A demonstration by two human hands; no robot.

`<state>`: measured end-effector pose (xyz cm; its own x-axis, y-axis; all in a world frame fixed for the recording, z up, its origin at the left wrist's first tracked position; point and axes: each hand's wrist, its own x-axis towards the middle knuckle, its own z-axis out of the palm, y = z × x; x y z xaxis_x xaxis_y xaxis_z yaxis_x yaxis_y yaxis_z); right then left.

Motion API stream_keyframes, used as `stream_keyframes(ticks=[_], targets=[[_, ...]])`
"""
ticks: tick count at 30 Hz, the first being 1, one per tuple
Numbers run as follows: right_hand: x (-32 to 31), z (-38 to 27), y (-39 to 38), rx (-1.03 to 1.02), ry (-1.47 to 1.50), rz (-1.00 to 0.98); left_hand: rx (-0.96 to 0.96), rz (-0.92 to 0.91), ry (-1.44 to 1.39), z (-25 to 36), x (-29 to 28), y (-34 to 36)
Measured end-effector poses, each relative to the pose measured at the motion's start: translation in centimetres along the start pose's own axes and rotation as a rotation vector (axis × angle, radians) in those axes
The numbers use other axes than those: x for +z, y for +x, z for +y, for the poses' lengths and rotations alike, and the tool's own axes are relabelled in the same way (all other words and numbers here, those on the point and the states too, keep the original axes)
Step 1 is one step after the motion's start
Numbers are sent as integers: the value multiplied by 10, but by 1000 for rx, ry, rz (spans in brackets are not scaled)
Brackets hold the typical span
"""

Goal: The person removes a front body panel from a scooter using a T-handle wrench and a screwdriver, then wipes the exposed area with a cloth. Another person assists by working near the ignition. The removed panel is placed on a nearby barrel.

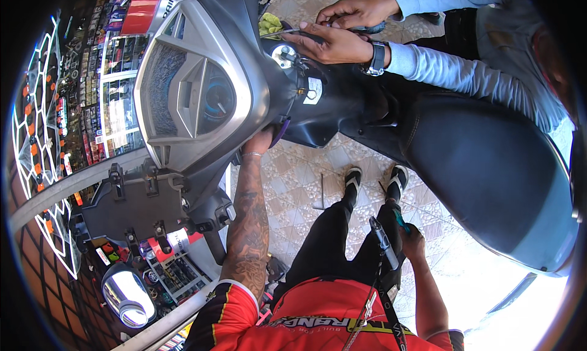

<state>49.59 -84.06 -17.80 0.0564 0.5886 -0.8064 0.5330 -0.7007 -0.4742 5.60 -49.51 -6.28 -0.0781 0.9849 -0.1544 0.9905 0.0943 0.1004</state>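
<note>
My left hand [260, 142] reaches under the grey and black front cover of a scooter [260, 100]. Its fingers are hidden behind the panel edge, beside a purple strip [281, 131]. Low at my right side, my right hand [414, 242] is closed around a teal-handled tool [401, 221], whose working end I cannot make out. Across the scooter, another person's two hands [339, 42] hold a thin tool with a teal and dark handle near the key switch [283, 56]. A yellow-green cloth or glove [269, 24] lies by those hands.
The long black seat [483, 173] stretches to the right. At the left are a phone holder [134, 210], a round-edged mirror [128, 296] and shelves of packaged goods [92, 76]. A metal-ended strap [383, 244] hangs before my legs, above the tiled floor [299, 180].
</note>
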Motion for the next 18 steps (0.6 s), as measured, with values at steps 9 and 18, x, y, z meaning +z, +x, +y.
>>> stream_keyframes(ticks=[9,18], targets=[[6,17,7,-11,6,-10,35,-93,6,11,-8,-2],[21,38,24,-51,21,62,50,-144,50,-8,12,11]])
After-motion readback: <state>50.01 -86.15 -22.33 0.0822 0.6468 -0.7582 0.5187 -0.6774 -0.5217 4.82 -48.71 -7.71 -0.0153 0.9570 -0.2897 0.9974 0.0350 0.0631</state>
